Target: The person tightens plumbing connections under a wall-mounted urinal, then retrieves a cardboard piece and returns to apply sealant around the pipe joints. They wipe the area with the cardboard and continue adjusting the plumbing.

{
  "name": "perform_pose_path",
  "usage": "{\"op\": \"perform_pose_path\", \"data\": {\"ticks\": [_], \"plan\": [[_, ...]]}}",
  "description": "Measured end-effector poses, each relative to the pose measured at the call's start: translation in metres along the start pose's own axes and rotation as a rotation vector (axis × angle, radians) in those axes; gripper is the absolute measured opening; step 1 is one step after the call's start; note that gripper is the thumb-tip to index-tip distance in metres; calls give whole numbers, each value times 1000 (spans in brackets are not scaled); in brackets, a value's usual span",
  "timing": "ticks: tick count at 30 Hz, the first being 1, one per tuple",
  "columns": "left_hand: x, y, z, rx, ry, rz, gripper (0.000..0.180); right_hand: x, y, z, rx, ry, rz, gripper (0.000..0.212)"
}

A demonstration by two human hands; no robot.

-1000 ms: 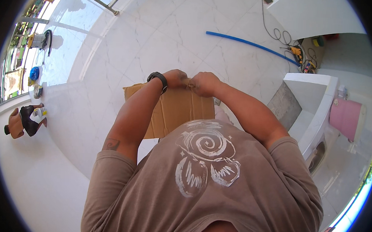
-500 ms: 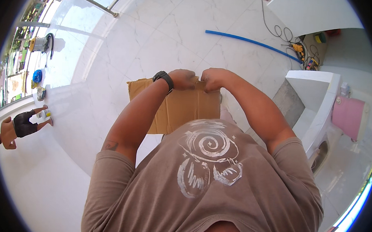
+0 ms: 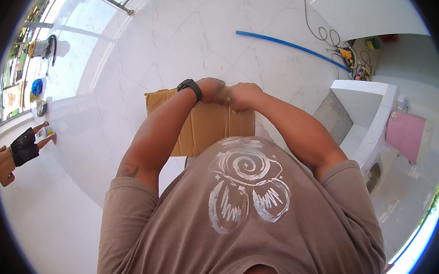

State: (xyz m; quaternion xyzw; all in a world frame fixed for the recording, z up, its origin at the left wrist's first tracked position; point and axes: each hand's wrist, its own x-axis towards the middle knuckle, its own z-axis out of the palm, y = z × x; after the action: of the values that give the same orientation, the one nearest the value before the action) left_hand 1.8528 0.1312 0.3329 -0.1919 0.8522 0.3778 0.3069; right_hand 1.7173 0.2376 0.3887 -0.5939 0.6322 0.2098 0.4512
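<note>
A creased brown sheet of cardboard [image 3: 207,126] is held up in front of my body, its lower part covered by my shirt. Close together at its top edge are both hands. My left hand [image 3: 212,90], below a black wristwatch, is closed on the cardboard's edge. Just beside it, my right hand [image 3: 245,96] is closed on the same edge, knuckles outward. A small bent flap of cardboard shows between the two hands. The fingertips are partly hidden.
A blue pipe [image 3: 292,46] lies on the pale tiled floor ahead. At right are a yellow power drill [image 3: 348,55] with cords, a low white-walled recess [image 3: 364,86] and a pink container [image 3: 405,135]. Far left, another person [image 3: 20,150] is near a yellow-grey machine [image 3: 39,48].
My hands have shifted slightly left in the picture with the cardboard, and the right hand has turned a little at the edge. The view has moved slightly.
</note>
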Motion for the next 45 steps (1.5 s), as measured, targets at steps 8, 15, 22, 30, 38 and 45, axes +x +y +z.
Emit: {"op": "perform_pose_path", "data": {"ticks": [8, 15, 22, 30, 38, 45], "plan": [[5, -4, -4, 33, -4, 111, 54, -30, -17, 1, -83, 121, 55, 20], [19, -15, 6, -3, 0, 4, 56, -45, -30, 15, -200, 275, -96, 20], [4, 9, 0, -4, 70, -36, 59, -18, 5, -15, 51, -80, -80, 29], [-55, 53, -2, 131, 1100, -134, 80, -15, 67, -35, 298, 286, 54, 37], [-75, 29, 47, -1738, 884, -185, 92, -44, 48, 7, 1693, 669, -188, 46], [-63, 62, 43, -1986, 605, 568, 39, -49, 10, 24, 1773, 717, -358, 52]]}}
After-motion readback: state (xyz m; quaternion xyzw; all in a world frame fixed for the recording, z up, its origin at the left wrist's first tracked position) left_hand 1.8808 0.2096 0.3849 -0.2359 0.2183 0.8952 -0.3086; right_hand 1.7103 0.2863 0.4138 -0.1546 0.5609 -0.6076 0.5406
